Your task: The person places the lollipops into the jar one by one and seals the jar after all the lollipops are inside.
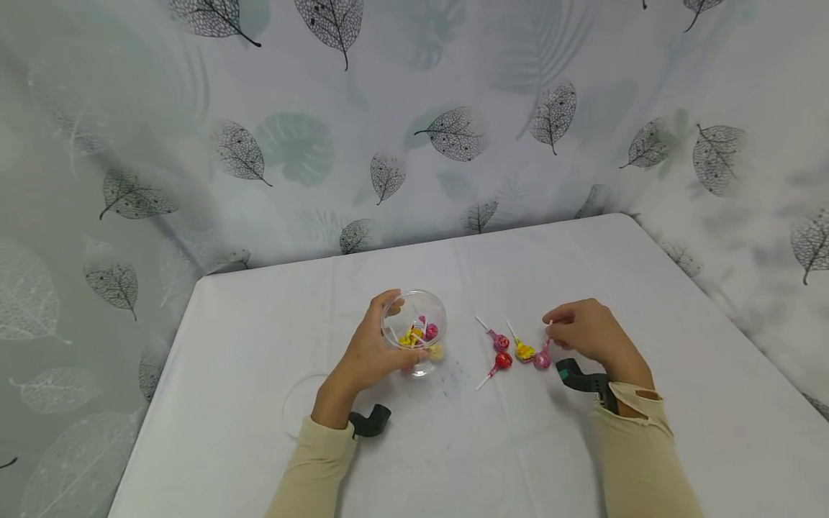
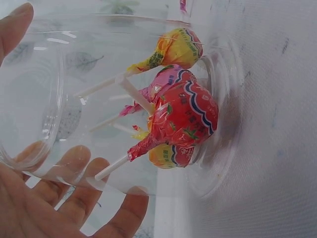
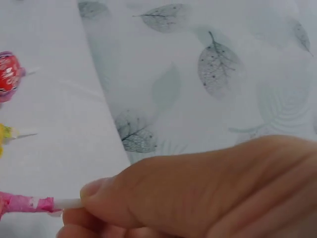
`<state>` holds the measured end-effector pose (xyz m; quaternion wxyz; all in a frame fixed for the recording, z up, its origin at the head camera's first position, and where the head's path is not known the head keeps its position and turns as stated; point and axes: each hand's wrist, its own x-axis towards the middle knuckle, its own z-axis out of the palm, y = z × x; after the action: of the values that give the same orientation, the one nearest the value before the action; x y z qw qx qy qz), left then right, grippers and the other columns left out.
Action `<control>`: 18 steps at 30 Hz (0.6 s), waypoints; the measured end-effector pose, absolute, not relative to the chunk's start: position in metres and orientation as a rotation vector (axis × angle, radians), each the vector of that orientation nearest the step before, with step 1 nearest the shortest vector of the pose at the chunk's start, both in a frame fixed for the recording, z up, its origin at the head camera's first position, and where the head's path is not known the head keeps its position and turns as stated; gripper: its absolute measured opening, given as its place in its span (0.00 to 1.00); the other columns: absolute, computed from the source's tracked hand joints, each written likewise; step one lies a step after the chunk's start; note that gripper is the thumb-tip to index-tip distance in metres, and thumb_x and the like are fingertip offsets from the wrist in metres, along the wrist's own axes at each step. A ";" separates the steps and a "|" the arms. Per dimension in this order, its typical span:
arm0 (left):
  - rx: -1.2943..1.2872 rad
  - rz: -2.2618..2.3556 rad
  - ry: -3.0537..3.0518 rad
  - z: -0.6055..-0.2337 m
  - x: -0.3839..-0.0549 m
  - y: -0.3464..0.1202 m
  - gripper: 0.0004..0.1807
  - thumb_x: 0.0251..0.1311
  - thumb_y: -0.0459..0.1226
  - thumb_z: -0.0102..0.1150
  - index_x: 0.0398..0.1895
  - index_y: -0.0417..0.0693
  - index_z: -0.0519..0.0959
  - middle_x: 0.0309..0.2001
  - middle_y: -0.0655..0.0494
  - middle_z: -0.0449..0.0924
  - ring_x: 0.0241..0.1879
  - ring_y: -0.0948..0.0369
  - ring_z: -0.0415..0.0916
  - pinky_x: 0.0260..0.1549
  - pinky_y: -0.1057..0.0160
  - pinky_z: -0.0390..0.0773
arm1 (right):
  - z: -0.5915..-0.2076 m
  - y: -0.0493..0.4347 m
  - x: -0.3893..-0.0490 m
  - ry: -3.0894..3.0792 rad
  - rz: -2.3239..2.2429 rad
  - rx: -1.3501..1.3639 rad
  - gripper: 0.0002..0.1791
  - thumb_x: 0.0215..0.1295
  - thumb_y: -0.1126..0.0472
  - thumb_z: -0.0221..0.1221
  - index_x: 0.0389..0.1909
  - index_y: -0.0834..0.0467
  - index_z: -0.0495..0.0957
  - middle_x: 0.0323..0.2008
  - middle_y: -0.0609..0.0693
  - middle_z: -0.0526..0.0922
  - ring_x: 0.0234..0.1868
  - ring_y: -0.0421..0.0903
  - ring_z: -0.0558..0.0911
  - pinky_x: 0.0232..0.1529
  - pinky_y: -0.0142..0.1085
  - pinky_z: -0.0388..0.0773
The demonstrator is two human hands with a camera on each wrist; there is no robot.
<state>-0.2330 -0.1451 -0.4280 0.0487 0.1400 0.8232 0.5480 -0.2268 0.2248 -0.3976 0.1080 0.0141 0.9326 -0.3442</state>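
My left hand [image 1: 363,356] grips a clear plastic jar [image 1: 445,316], thumb on the near side and fingers round the far side. The jar stands on the table, its mouth uncovered. Inside lie several wrapped lollipops, among them a red one [image 2: 185,114] and a yellow one [image 2: 181,48], as the left wrist view shows. To the right, my right hand [image 1: 594,334] pinches the white stick of a pink lollipop [image 1: 542,358] between thumb and fingers. Beside it on the cloth are a yellow lollipop [image 1: 523,351], a red lollipop [image 1: 503,360] and a purple-and-red lollipop [image 1: 500,342].
A thin clear round lid [image 1: 283,410] lies on the white tablecloth [image 1: 466,460], left of the jar and partly behind the left wrist. Leaf-patterned curtains [image 1: 414,187] hang at the back and both sides of the table. Each wrist bears a black camera mount [image 1: 583,379].
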 end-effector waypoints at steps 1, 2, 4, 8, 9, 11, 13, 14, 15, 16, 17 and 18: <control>0.425 1.670 2.509 -0.428 -0.233 -0.145 0.59 0.46 0.43 0.85 0.79 0.61 0.56 0.74 0.59 0.67 0.74 0.52 0.62 0.70 0.32 0.58 | -0.395 0.226 -0.225 2.753 -1.023 0.039 0.17 0.71 0.60 0.63 0.55 0.67 0.83 0.34 0.55 0.88 0.33 0.48 0.82 0.34 0.38 0.78; 0.425 1.670 2.509 -0.428 -0.233 -0.145 0.59 0.45 0.43 0.85 0.79 0.61 0.56 0.74 0.59 0.67 0.74 0.52 0.62 0.70 0.33 0.58 | -0.393 0.226 -0.224 2.763 -1.035 0.037 0.17 0.71 0.60 0.63 0.55 0.66 0.83 0.35 0.56 0.88 0.34 0.48 0.82 0.34 0.38 0.78; 0.423 1.670 2.508 -0.429 -0.233 -0.146 0.59 0.45 0.44 0.85 0.79 0.63 0.56 0.74 0.60 0.66 0.74 0.53 0.62 0.70 0.33 0.59 | -0.390 0.228 -0.222 2.788 -1.061 0.033 0.17 0.72 0.60 0.62 0.54 0.66 0.84 0.37 0.57 0.89 0.35 0.49 0.84 0.36 0.39 0.79; 0.418 1.667 2.507 -0.430 -0.234 -0.146 0.58 0.46 0.44 0.85 0.78 0.65 0.56 0.74 0.61 0.66 0.74 0.52 0.62 0.70 0.33 0.59 | -0.385 0.230 -0.219 2.843 -1.118 0.030 0.16 0.73 0.58 0.60 0.54 0.64 0.85 0.39 0.57 0.90 0.37 0.49 0.86 0.37 0.39 0.78; 0.420 1.671 2.504 -0.430 -0.234 -0.146 0.58 0.46 0.44 0.85 0.78 0.65 0.56 0.74 0.61 0.66 0.74 0.52 0.61 0.70 0.33 0.59 | -0.384 0.231 -0.218 2.855 -1.140 0.027 0.16 0.73 0.58 0.60 0.54 0.64 0.85 0.39 0.57 0.90 0.38 0.50 0.86 0.38 0.40 0.78; 0.419 1.670 2.505 -0.431 -0.234 -0.146 0.58 0.46 0.44 0.84 0.78 0.66 0.56 0.74 0.61 0.66 0.74 0.52 0.62 0.70 0.33 0.59 | -0.383 0.232 -0.216 2.872 -1.193 0.027 0.16 0.74 0.57 0.60 0.54 0.63 0.85 0.40 0.57 0.90 0.39 0.50 0.87 0.40 0.40 0.79; 0.415 1.667 2.506 -0.431 -0.234 -0.146 0.58 0.46 0.44 0.84 0.77 0.67 0.56 0.74 0.60 0.66 0.74 0.51 0.62 0.70 0.33 0.60 | -0.383 0.233 -0.215 2.893 -1.255 0.023 0.15 0.75 0.57 0.60 0.53 0.63 0.85 0.40 0.57 0.90 0.39 0.50 0.88 0.42 0.40 0.79; 0.416 1.668 2.505 -0.431 -0.234 -0.146 0.57 0.46 0.44 0.84 0.77 0.68 0.56 0.74 0.60 0.66 0.74 0.51 0.62 0.70 0.33 0.59 | -0.383 0.233 -0.214 2.901 -1.292 0.023 0.15 0.75 0.57 0.60 0.52 0.62 0.85 0.41 0.57 0.90 0.39 0.49 0.88 0.42 0.39 0.79; 0.417 1.668 2.505 -0.430 -0.234 -0.146 0.57 0.46 0.44 0.84 0.77 0.68 0.56 0.74 0.60 0.66 0.74 0.51 0.62 0.70 0.33 0.59 | -0.383 0.233 -0.214 2.912 -1.329 0.022 0.15 0.75 0.57 0.60 0.52 0.62 0.85 0.42 0.58 0.90 0.39 0.48 0.88 0.42 0.37 0.79; 0.417 1.666 2.506 -0.430 -0.234 -0.146 0.58 0.46 0.44 0.84 0.77 0.69 0.56 0.74 0.60 0.66 0.74 0.52 0.62 0.70 0.33 0.59 | -0.382 0.232 -0.213 2.921 -1.360 0.027 0.15 0.76 0.56 0.59 0.52 0.62 0.85 0.43 0.58 0.90 0.39 0.48 0.89 0.42 0.34 0.79; 0.420 1.666 2.506 -0.430 -0.234 -0.146 0.58 0.46 0.44 0.84 0.77 0.68 0.56 0.74 0.60 0.66 0.74 0.52 0.62 0.71 0.33 0.59 | -0.382 0.232 -0.213 2.933 -1.391 0.027 0.15 0.76 0.57 0.59 0.52 0.62 0.85 0.43 0.59 0.90 0.38 0.46 0.89 0.42 0.32 0.79; 0.421 1.666 2.505 -0.430 -0.234 -0.146 0.58 0.46 0.44 0.85 0.78 0.67 0.56 0.74 0.60 0.66 0.74 0.52 0.62 0.71 0.33 0.58 | -0.382 0.232 -0.213 2.946 -1.418 0.024 0.15 0.76 0.57 0.59 0.52 0.62 0.85 0.43 0.60 0.89 0.37 0.43 0.89 0.41 0.29 0.79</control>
<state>-0.2339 -0.1464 -0.4300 0.0517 0.1385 0.8235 0.5476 -0.2132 0.2316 -0.3824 -0.0642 0.0074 0.8992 -0.4328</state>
